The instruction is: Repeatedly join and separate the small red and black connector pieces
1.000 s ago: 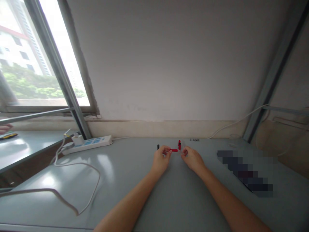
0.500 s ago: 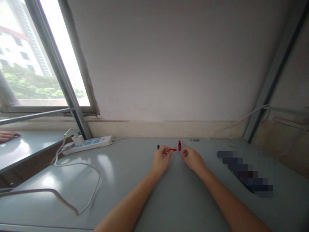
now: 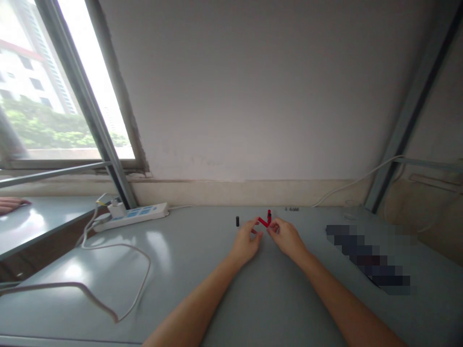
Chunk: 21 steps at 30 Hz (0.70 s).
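Observation:
A small red stick-like piece (image 3: 263, 222) slants between my two hands. My right hand (image 3: 285, 236) pinches its lower right end between thumb and fingertips. The fingers of my left hand (image 3: 246, 243) are parted, with the index fingertip close by the stick's upper left end; whether it touches I cannot tell. Just behind the right fingertips is another small red piece with a black part (image 3: 269, 215), partly hidden by that hand. A short black cylinder (image 3: 237, 221) stands on the grey table (image 3: 202, 250), beyond my left hand.
Several tiny metallic pieces (image 3: 292, 209) lie near the wall. At the left are a white power strip (image 3: 135, 217) and its looping cable (image 3: 148, 265). A blurred-out dark object (image 3: 369, 260) lies right. A transparent round item (image 3: 349, 210) is at the back right.
The red stick has passed from my left fingers to my right fingers and now slants. My left fingers have spread, and more of the black cylinder shows.

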Each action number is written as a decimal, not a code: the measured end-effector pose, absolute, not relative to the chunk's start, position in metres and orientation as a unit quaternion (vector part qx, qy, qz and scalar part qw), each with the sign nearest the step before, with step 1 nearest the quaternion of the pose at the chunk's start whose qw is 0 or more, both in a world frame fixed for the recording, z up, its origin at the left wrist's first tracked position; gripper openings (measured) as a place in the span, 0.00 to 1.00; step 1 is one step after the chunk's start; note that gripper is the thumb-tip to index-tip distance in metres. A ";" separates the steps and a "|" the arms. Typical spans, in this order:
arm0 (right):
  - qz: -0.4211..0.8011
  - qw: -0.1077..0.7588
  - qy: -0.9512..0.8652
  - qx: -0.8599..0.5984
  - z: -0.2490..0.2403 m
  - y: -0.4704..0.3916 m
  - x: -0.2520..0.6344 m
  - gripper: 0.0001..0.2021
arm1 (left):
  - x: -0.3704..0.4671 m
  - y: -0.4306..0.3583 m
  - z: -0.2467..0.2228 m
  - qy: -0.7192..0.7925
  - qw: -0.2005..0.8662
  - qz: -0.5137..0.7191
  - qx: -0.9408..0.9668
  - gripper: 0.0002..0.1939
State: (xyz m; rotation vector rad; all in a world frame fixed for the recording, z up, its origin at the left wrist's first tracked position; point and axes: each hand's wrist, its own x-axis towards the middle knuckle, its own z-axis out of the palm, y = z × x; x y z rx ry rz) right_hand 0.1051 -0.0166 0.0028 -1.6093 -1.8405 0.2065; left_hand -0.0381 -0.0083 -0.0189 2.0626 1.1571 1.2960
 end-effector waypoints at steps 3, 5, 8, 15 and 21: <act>0.082 0.338 -0.705 -0.618 0.002 -0.016 0.104 0.04 | -0.038 -0.008 -0.024 0.402 0.212 0.440 0.775 0.26; 0.089 0.339 -0.705 -0.616 0.003 -0.017 0.104 0.04 | -0.039 -0.009 -0.025 0.400 0.208 0.428 0.784 0.28; 0.095 0.341 -0.706 -0.613 0.004 -0.017 0.103 0.05 | -0.040 -0.011 -0.023 0.390 0.189 0.409 0.803 0.31; 0.112 0.356 -0.702 -0.606 0.003 -0.016 0.103 0.04 | -0.043 -0.014 -0.020 0.383 0.141 0.374 0.833 0.31; 0.124 0.353 -0.698 -0.611 0.002 -0.015 0.102 0.02 | -0.044 -0.017 -0.017 0.354 0.126 0.362 0.853 0.32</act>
